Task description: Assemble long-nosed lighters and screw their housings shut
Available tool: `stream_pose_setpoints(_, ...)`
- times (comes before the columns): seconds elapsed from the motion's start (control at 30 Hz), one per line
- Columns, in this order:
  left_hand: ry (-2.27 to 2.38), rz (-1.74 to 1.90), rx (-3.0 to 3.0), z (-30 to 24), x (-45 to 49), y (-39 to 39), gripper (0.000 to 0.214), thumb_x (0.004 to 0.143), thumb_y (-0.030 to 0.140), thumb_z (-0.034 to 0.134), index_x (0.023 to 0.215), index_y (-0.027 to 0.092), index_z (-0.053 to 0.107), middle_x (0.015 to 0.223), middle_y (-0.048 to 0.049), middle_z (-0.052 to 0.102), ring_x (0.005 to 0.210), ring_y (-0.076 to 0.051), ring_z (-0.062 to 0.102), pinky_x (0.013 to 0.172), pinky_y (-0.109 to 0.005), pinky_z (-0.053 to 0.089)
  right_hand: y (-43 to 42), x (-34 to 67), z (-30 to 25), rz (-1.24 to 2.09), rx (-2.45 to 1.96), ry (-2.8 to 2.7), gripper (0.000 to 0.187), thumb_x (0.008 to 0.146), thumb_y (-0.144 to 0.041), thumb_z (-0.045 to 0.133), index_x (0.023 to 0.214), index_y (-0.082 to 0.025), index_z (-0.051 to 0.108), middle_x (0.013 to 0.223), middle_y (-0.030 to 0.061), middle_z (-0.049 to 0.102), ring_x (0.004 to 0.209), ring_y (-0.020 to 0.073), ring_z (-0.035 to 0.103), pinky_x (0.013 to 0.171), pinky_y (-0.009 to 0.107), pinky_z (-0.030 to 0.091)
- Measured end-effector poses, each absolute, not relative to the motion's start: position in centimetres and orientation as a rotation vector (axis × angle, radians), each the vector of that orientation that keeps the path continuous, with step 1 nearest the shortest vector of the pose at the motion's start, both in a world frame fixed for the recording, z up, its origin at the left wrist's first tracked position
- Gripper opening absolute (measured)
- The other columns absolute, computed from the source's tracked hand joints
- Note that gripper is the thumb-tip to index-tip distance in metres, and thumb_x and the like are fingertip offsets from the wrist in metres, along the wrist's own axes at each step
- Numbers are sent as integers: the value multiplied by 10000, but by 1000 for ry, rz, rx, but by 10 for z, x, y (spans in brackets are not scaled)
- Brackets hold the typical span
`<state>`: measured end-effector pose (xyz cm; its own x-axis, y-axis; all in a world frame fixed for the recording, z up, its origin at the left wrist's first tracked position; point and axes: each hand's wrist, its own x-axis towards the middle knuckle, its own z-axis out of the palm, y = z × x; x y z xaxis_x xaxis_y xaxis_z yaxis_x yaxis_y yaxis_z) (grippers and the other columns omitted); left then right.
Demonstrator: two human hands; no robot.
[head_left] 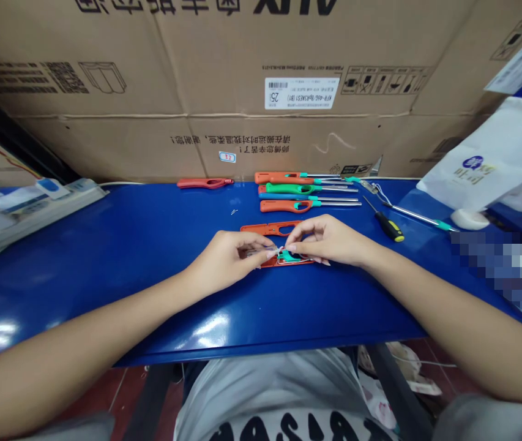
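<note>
An orange lighter handle half lies on the blue table, its inner side up, with a green trigger and thin pale wire in it. Over its left end, my left hand is closed, thumb and finger pinching a clear, whitish piece. From the right, my right hand is closed in a pinch at the same spot; the fingertips hide what is between them. Just behind both hands rests the other orange handle half, partly covered by my right fingers.
Several long-nosed lighters are stacked behind my hands. A red handle piece lies left of them, near small metal bits. On the right are a screwdriver, a metal tube and a white bag. A cardboard box walls the back.
</note>
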<state>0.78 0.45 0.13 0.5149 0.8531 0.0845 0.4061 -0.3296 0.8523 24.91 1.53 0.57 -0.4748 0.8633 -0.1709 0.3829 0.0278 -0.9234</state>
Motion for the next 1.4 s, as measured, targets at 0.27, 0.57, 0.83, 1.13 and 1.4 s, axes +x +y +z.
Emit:
stream_pose_setpoints(0.27,898,606,2556,10,-1,9,128,924,280,694,988,211,781,914,-36,747,875,-183,647,828,-315,484,15,252,1,944,-1178,-2207,168,868,-306,656,894,-158,733,779,14,674,601,98,496,556,239,391)
stream_pose_setpoints(0.57,914,626,2455,0,2,7,105,915,276,693,944,198,758,913,-25,763,884,-182,650,776,-291,492,11,254,-1,469,-1065,-2471,167,941,-261,600,1040,-184,710,1026,60,681,882,170,633,780,299,477)
stream_pose_setpoints(0.83,942,595,2589,9,0,8,154,909,328,701,950,201,778,869,-36,749,845,-196,645,794,-323,483,8,248,-8,433,-1048,-2498,182,955,-306,607,1079,-204,692,1061,62,671,1024,206,632,882,334,495)
stream_pose_setpoints(1.13,947,480,2460,9,-6,16,146,900,299,724,893,190,821,799,-43,757,706,-153,683,661,-250,480,12,244,-16,535,-1088,-2399,221,901,-392,690,1007,-198,692,999,55,700,969,202,630,836,323,483)
stream_pose_setpoints(1.4,918,486,2548,10,-5,11,131,905,238,696,928,194,817,787,-46,746,695,-157,679,657,-251,495,10,236,-15,726,-1203,-2237,132,841,-310,725,872,-184,703,897,39,690,803,157,602,726,279,448)
